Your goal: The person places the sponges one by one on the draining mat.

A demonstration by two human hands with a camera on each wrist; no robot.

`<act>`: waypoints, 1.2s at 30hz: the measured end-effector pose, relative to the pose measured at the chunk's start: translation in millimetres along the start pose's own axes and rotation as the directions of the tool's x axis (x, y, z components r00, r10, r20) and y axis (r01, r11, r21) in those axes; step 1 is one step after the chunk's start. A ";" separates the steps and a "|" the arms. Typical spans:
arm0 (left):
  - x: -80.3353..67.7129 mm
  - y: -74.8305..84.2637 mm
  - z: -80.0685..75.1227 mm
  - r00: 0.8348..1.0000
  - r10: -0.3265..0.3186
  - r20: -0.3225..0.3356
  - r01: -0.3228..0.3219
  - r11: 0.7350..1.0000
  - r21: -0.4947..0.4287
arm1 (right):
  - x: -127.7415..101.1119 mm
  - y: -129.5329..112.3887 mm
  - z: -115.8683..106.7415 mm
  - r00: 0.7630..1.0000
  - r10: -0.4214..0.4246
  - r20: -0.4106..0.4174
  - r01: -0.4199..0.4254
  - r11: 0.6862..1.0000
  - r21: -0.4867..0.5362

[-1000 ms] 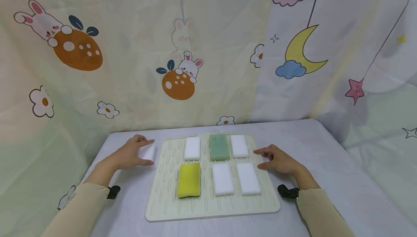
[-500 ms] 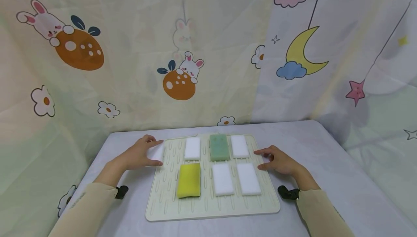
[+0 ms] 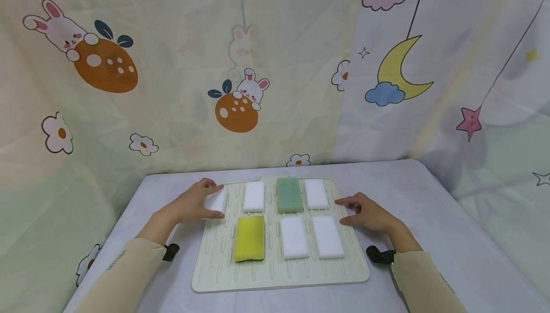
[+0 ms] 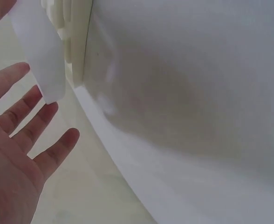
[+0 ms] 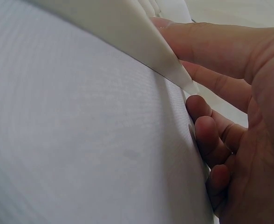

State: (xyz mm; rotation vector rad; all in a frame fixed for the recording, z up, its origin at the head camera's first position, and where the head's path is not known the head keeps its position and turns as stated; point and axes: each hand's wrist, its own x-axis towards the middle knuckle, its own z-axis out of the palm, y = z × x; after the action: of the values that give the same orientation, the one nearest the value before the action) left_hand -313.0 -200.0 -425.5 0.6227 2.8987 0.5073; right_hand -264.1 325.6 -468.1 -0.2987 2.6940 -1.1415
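My left hand (image 3: pixel 191 204) pinches a white sponge (image 3: pixel 216 200) between thumb and fingers over the back left corner of the cream ridged mat (image 3: pixel 275 277). In the left wrist view the sponge (image 4: pixel 39 51) appears on edge, with spread fingers (image 4: pixel 58 149) along it. Whether it touches the mat cannot be told. My right hand (image 3: pixel 367 212) rests at the mat's right edge, thumb and index finger apart. In the right wrist view that thumb (image 5: pixel 207 44) lies on the mat's edge (image 5: pixel 132 37), while the other fingers hang loosely curled.
On the mat lie a yellow sponge (image 3: pixel 249 239), a green sponge (image 3: pixel 289 196) and several white sponges, one white sponge (image 3: pixel 254 197) just right of my left hand. A white cloth covers the table (image 3: pixel 412 193). A printed curtain (image 3: pixel 172 88) hangs behind it.
My left hand has moved right with the white sponge, from the table beside the mat to over its back left corner. The right hand has stayed in place.
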 end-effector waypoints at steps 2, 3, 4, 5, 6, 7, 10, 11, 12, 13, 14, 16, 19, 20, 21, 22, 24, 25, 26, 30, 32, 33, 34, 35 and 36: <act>2.8 2.9 2.1 1.000 0.002 0.000 -0.002 1.000 -0.006 | 0.0 0.2 0.2 1.000 0.006 0.003 -0.006 1.000 0.002; 4.2 4.3 3.1 1.000 0.005 0.000 -0.005 1.000 -0.008 | 0.1 0.3 0.5 1.000 0.011 0.004 -0.011 1.000 0.003; 5.4 5.7 3.9 1.000 0.010 0.001 -0.010 1.000 -0.008 | 0.2 0.4 0.6 1.000 0.015 0.005 -0.015 1.000 0.005; 6.6 7.0 4.7 1.000 0.014 0.002 -0.014 1.000 -0.007 | 0.2 0.4 0.8 1.000 0.019 0.007 -0.019 1.000 0.008; 7.7 8.4 5.4 1.000 0.019 0.003 -0.019 1.000 -0.006 | 0.3 0.4 1.0 1.000 0.022 0.008 -0.022 1.000 0.010; 8.5 9.7 5.9 1.000 0.018 0.006 -0.018 1.000 -0.008 | 0.3 0.2 1.3 1.000 0.023 0.009 -0.023 1.000 0.012; 10.0 13.5 6.8 1.000 0.020 0.011 -0.020 1.000 -0.007 | 0.2 -0.3 1.9 1.000 0.022 0.011 -0.022 1.000 0.013; 10.4 14.5 7.2 1.000 0.019 0.012 -0.019 1.000 -0.007 | 0.1 -0.5 2.0 1.000 0.021 0.011 -0.021 1.000 0.014; 10.8 15.4 7.5 1.000 0.017 0.013 -0.017 1.000 -0.007 | 0.0 -0.7 2.1 1.000 0.020 0.011 -0.020 1.000 0.013; 11.4 16.0 8.2 1.000 0.013 0.015 -0.013 1.000 -0.007 | -0.1 -1.0 2.2 1.000 0.019 0.011 -0.019 1.000 0.012; 11.9 16.3 9.0 1.000 0.013 0.017 -0.013 1.000 0.000 | -0.1 -1.2 2.2 1.000 0.019 0.011 -0.019 1.000 0.013; 13.0 16.9 10.6 1.000 0.011 0.022 -0.011 1.000 0.008 | -0.2 -1.7 2.2 1.000 0.018 0.010 -0.018 1.000 0.012; 14.5 17.7 12.9 1.000 0.002 0.028 -0.002 1.000 0.015 | 0.0 -2.3 2.2 1.000 0.015 0.009 -0.015 1.000 0.006; 15.1 17.9 13.5 1.000 -0.002 0.031 0.001 1.000 0.015 | 0.0 -2.5 2.1 1.000 0.015 0.009 -0.015 1.000 0.005; 15.4 18.2 13.8 0.999 -0.006 0.032 0.006 1.000 0.012 | 0.1 -2.6 2.0 1.000 0.014 0.009 -0.014 1.000 0.002; 15.7 18.7 14.0 0.999 -0.010 0.032 0.009 1.000 0.011 | 0.1 -2.8 2.0 1.000 0.014 0.008 -0.014 1.000 0.002; 16.1 19.5 14.5 0.999 -0.014 0.034 0.014 1.000 0.011 | 0.2 -3.0 1.6 1.000 0.013 0.009 -0.013 1.000 -0.001; 16.4 20.0 14.6 0.999 -0.023 0.037 0.022 1.000 0.010 | 0.2 -3.1 1.3 1.000 0.013 0.010 -0.013 1.000 -0.002; 16.9 20.4 14.8 0.999 -0.026 0.039 0.025 1.000 0.011 | 0.1 -3.2 1.2 1.000 0.013 0.009 -0.013 1.000 -0.001; 18.7 22.5 16.0 0.998 -0.047 0.051 0.047 0.999 0.013 | 0.0 -2.6 0.7 1.000 0.014 0.008 -0.014 1.000 0.000; 19.6 23.2 16.2 0.997 -0.053 0.054 0.053 0.999 0.014 | 0.1 -2.2 0.7 1.000 0.017 0.005 -0.017 1.000 0.003; 19.9 23.5 16.4 0.997 -0.059 0.056 0.059 0.998 0.017 | 0.2 -1.9 0.6 1.000 0.018 0.004 -0.018 1.000 0.003; 20.0 23.8 16.3 0.997 -0.060 0.055 0.060 0.998 0.017 | 0.4 -1.6 0.6 1.000 0.018 0.004 -0.018 1.000 0.004; 20.4 23.7 16.5 0.997 -0.057 0.053 0.056 0.998 0.020 | 0.6 -1.3 0.6 1.000 0.018 0.005 -0.018 1.000 0.004; 20.6 23.6 16.7 0.997 -0.055 0.051 0.054 0.998 0.024 | 0.8 -1.0 0.7 1.000 0.020 0.004 -0.020 1.000 0.007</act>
State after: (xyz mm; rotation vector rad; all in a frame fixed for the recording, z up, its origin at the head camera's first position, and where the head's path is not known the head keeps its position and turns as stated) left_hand -319.5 -166.2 -434.1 0.5491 2.8675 0.4456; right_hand -264.6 324.3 -467.9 -0.2718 2.6828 -1.1440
